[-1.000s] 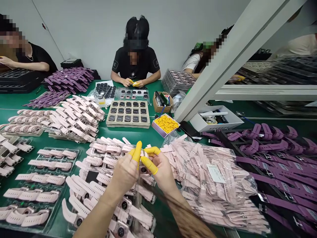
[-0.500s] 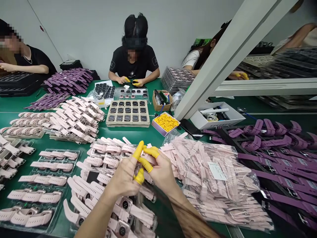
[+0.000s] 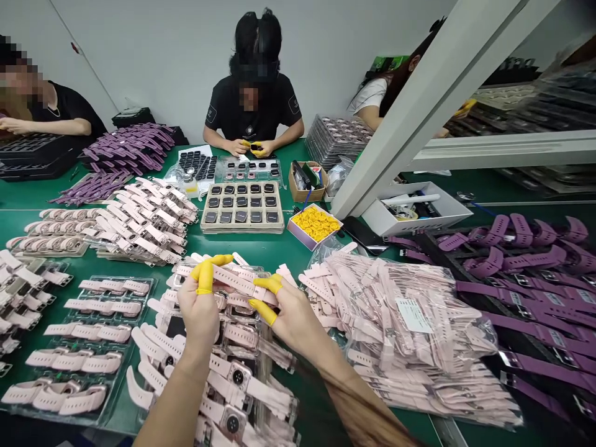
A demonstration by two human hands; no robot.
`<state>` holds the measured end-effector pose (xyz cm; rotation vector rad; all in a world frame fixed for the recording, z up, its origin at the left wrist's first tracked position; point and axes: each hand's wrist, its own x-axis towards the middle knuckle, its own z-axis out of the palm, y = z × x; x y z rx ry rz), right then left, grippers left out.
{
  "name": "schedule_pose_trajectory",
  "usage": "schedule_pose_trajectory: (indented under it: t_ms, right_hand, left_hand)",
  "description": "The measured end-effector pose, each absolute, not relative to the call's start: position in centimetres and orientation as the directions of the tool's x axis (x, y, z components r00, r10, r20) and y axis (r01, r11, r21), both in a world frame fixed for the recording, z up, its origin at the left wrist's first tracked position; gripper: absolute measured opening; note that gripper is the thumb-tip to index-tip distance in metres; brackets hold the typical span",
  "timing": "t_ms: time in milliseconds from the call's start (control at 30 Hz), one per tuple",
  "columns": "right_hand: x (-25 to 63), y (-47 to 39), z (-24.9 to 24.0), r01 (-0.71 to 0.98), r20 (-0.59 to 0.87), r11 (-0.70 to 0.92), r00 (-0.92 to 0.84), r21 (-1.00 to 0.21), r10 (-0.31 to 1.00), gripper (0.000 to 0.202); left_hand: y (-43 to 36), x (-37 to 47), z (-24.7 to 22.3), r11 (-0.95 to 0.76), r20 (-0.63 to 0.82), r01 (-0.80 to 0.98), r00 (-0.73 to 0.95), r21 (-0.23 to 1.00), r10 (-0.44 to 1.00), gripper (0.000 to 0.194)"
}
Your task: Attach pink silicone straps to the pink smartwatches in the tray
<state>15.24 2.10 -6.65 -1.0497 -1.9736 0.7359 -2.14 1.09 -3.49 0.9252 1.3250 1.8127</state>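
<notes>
A pale pink watch strap (image 3: pixel 237 280) is stretched between my two hands above trays of pink-strapped watches (image 3: pixel 239 335). My left hand (image 3: pixel 201 304) grips its left end with yellow-covered fingertips. Near its right end, the yellow-covered fingers of my right hand (image 3: pixel 286 307) are closed on it. Just right of my right hand lies a pile of pink straps in clear bags (image 3: pixel 395 323) with a white label. More watches with pink straps sit in a clear tray (image 3: pixel 88 335) to the left.
Across the green table (image 3: pixel 186 214) a person in black works beside a beige tray of watch faces (image 3: pixel 242 208). A box of yellow finger covers (image 3: pixel 316 225) stands before a slanted white post (image 3: pixel 400 99). Purple straps (image 3: pixel 535 310) lie at right.
My hands have moved apart, the left one leftward, and the pink strap now shows stretched between them. Across the table, the person's hands have come closer together.
</notes>
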Motion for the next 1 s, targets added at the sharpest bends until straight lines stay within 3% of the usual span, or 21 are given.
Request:
schedule_pose_trajectory:
  t_ms: [133, 267, 467, 1000]
  right_hand:
    - [15.4, 2.1, -6.9, 0.333, 0.497, 0.59, -0.326, -0.736, 0.804, 0.032]
    - [15.4, 2.1, -6.7, 0.282, 0.612, 0.676, -0.287, -0.681, 0.737, 0.024]
    - [15.2, 2.3, -6.3, 0.194, 0.718, 0.764, -0.263, -0.615, 0.645, 0.017]
    - [15.5, 2.6, -6.8, 0.194, 0.706, 0.78, -0.339, -0.594, 0.622, 0.024]
  left_hand:
    - [1.7, -2.2, -3.1, -0.27, 0.085, -0.267, -0.547, 0.925, 0.833, 0.038]
    - [1.9, -2.0, -2.8, -0.258, 0.017, -0.379, -0.534, 0.889, 0.845, 0.038]
    - [1.8, -1.7, -2.6, -0.236, 0.002, -0.387, -0.518, 0.891, 0.856, 0.041]
    - [1.5, -1.2, -3.0, -0.164, -0.023, -0.38, -0.441, 0.91, 0.897, 0.039]
